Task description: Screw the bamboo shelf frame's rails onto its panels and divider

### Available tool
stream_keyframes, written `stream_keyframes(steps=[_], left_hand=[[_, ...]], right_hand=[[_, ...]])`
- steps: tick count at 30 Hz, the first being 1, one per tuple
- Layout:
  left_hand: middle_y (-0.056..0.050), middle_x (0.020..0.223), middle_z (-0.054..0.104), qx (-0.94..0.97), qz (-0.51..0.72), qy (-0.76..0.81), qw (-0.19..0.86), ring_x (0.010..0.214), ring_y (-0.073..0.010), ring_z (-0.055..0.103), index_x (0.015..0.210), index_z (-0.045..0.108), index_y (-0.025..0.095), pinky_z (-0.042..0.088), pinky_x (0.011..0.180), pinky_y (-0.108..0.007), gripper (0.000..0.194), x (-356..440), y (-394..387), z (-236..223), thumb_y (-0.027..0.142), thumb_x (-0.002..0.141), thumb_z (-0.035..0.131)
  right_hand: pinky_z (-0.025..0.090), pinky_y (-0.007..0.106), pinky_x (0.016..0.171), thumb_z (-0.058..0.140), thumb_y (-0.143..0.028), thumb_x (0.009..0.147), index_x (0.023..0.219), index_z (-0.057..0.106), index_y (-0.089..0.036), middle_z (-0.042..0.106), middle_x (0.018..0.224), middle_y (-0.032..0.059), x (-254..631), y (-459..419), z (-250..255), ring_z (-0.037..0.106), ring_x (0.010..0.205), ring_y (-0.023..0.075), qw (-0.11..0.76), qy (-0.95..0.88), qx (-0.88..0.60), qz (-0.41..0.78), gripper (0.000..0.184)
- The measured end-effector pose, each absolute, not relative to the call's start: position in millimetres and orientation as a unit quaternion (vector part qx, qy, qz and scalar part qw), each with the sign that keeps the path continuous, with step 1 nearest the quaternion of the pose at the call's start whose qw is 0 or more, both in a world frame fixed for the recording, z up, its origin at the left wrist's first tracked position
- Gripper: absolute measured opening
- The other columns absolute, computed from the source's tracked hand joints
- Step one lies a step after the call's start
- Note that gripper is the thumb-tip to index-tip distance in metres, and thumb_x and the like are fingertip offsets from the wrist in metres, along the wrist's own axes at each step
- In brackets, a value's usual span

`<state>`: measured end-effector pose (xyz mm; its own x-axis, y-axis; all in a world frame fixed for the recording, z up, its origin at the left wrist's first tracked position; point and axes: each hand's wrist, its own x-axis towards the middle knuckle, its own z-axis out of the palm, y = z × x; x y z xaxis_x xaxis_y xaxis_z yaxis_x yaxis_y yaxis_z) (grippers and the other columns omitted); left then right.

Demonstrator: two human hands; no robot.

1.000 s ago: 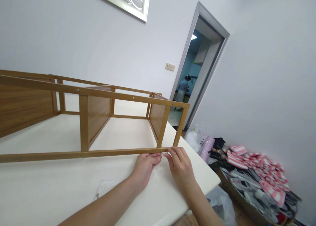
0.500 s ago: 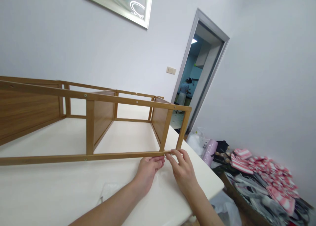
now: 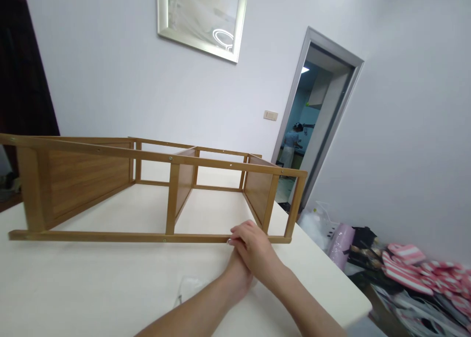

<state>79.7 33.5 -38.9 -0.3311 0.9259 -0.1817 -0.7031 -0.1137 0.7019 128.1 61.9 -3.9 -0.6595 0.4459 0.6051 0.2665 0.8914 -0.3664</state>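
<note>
A brown wooden shelf frame point(image 3: 169, 197) lies on its side on the white table point(image 3: 121, 283), with panels set between its rails. My right hand point(image 3: 252, 244) reaches over my left hand at the frame's lower front rail, near the right end. Its fingers are bent together at the rail; a tiny pale glint shows at the fingertips, too small to name. Under it, my left hand point(image 3: 237, 278) rests by the table top just in front of the rail, its fingers hidden behind the right hand. Small screw heads show along the rails.
A clear plastic bag point(image 3: 189, 288) with a small metal piece lies left of my forearms. Right of the table are a pink roll point(image 3: 340, 246), striped cloth point(image 3: 408, 268) and a box of grey items. A person point(image 3: 290, 145) stands beyond the doorway.
My view has turned left, showing more of the frame's left end. My right hand has moved left along the rail and now covers my left hand's fingers.
</note>
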Motion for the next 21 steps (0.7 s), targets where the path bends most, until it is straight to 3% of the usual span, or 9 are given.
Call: stream_keyframes(steps=[3, 6, 13, 17, 21], left_hand=[[-0.004, 0.075, 0.063, 0.166, 0.724, 0.319, 0.588, 0.085, -0.0200, 0.065, 0.084, 0.063, 0.023, 0.053, 0.084, -0.033, 0.015, 79, 34, -40, 0.034, 0.088, 0.054], [-0.005, 0.078, 0.064, 0.167, 0.716, 0.308, 0.604, 0.086, -0.0211, 0.065, 0.087, 0.063, 0.024, 0.053, 0.082, -0.032, 0.017, 80, 35, -41, 0.039, 0.088, 0.055], [-0.005, 0.082, 0.066, 0.154, 0.704, 0.336, 0.606, 0.093, -0.0224, 0.065, 0.087, 0.061, 0.023, 0.051, 0.080, -0.029, 0.016, 79, 38, -43, 0.039, 0.086, 0.058], [-0.003, 0.077, 0.064, 0.154, 0.691, 0.352, 0.612, 0.083, -0.0193, 0.065, 0.085, 0.059, 0.023, 0.051, 0.074, -0.028, 0.012, 77, 38, -42, 0.035, 0.086, 0.057], [-0.004, 0.077, 0.065, 0.160, 0.678, 0.368, 0.616, 0.072, -0.0158, 0.063, 0.081, 0.059, 0.020, 0.050, 0.068, -0.028, 0.006, 72, 31, -34, 0.019, 0.084, 0.054]], right_hand=[[0.048, 0.028, 0.073, 0.066, -0.012, 0.082, 0.076, 0.066, -0.021, 0.072, 0.089, 0.0038, 108, 63, 8, 0.065, 0.084, 0.0183, 0.228, -0.907, -0.284, 0.213, 0.010], [0.045, 0.026, 0.069, 0.063, -0.018, 0.084, 0.082, 0.066, -0.022, 0.071, 0.084, 0.0022, 103, 67, 13, 0.065, 0.080, 0.0178, 0.167, -0.900, -0.321, 0.242, 0.006], [0.044, 0.024, 0.071, 0.057, -0.015, 0.085, 0.081, 0.065, -0.021, 0.071, 0.085, 0.0022, 107, 73, 12, 0.065, 0.082, 0.0170, 0.186, -0.894, -0.311, 0.264, 0.011], [0.045, 0.024, 0.070, 0.056, -0.016, 0.084, 0.080, 0.065, -0.021, 0.071, 0.083, 0.0023, 106, 78, 9, 0.065, 0.080, 0.0165, 0.194, -0.896, -0.298, 0.264, 0.011], [0.046, 0.025, 0.069, 0.057, -0.018, 0.083, 0.080, 0.065, -0.020, 0.071, 0.081, 0.0028, 107, 85, 9, 0.065, 0.078, 0.0174, 0.212, -0.897, -0.293, 0.254, 0.009]])
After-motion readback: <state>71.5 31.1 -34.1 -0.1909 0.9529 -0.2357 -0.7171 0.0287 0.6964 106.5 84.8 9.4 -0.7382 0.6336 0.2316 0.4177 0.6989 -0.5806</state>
